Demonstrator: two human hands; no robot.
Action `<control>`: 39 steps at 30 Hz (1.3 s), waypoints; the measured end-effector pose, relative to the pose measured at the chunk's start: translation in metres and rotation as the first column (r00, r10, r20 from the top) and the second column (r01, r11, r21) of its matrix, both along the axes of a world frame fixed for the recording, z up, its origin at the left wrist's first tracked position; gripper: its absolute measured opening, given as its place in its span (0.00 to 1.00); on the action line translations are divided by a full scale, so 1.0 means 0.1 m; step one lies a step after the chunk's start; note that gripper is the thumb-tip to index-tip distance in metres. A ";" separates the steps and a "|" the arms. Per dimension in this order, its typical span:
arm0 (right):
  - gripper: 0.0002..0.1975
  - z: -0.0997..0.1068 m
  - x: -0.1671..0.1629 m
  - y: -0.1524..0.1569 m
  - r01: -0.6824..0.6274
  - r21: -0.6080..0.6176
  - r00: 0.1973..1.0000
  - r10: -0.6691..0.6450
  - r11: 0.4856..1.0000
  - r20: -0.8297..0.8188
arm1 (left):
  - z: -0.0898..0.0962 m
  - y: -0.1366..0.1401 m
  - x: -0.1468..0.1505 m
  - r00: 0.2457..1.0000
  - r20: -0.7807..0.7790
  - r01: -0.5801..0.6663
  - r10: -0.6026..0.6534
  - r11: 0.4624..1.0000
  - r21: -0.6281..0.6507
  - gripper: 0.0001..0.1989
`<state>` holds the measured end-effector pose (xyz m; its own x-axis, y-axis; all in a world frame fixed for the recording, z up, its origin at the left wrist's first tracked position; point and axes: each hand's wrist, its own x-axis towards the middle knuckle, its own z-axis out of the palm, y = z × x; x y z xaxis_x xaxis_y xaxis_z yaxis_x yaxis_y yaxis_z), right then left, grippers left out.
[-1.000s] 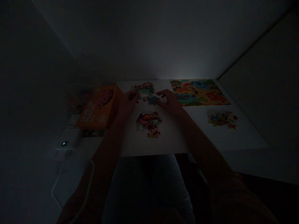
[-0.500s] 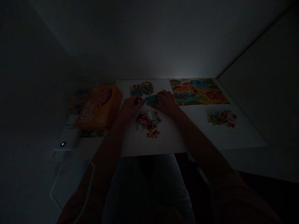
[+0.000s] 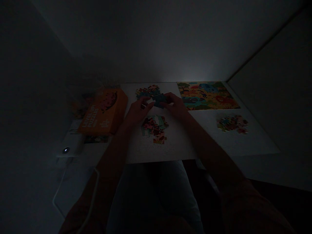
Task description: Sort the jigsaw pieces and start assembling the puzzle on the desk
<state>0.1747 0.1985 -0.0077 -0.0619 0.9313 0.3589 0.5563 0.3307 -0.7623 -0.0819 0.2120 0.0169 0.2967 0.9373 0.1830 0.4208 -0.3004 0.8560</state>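
Observation:
In dim light, dark blue-green joined puzzle pieces (image 3: 159, 100) are held up between my two hands, over the white table. My right hand (image 3: 176, 105) grips them at their right side, thumb below and fingers curled behind. From the left, my left hand (image 3: 139, 110) pinches at their near left edge, where something pale shows between thumb and finger. Just beyond lies a heap of loose puzzle pieces (image 3: 147, 90), partly covered by my left fingers. Closer to me sits another heap of red, pink and green pieces (image 3: 154, 125).
An orange puzzle box (image 3: 103, 112) stands at left. At the back right lies a colourful animal picture (image 3: 207, 96), with a third heap of pieces (image 3: 232, 123) in front of it. A white device with a lit dot (image 3: 65, 150) and a cable (image 3: 96, 185) are at lower left.
The blue-green pieces have been raised and tilted slightly, moving a little away from me. My right fingers have shifted round their edge, and my left thumb has moved slightly right.

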 end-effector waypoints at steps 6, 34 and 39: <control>0.27 0.11 -0.10 -0.10 -0.123 0.042 0.992 0.121 0.992 0.042 | -0.01 0.05 0.03 0.985 0.168 0.040 -0.025 0.996 -0.085 0.21; 0.27 0.16 0.10 0.02 -0.102 -0.014 0.907 0.087 0.995 -0.411 | 0.04 0.08 -0.01 0.998 0.062 -0.013 0.020 0.994 -0.107 0.17; 0.17 0.36 0.11 -0.19 -0.506 -0.133 0.834 0.445 0.852 -0.326 | -0.05 0.24 -0.03 0.964 0.194 -0.160 0.182 0.979 -0.122 0.26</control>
<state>0.1858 0.1797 0.0284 -0.4449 0.8650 0.2320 0.1300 0.3188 -0.9389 -0.0845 0.2357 0.0122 0.0968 0.9879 0.1210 0.2717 -0.1432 0.9517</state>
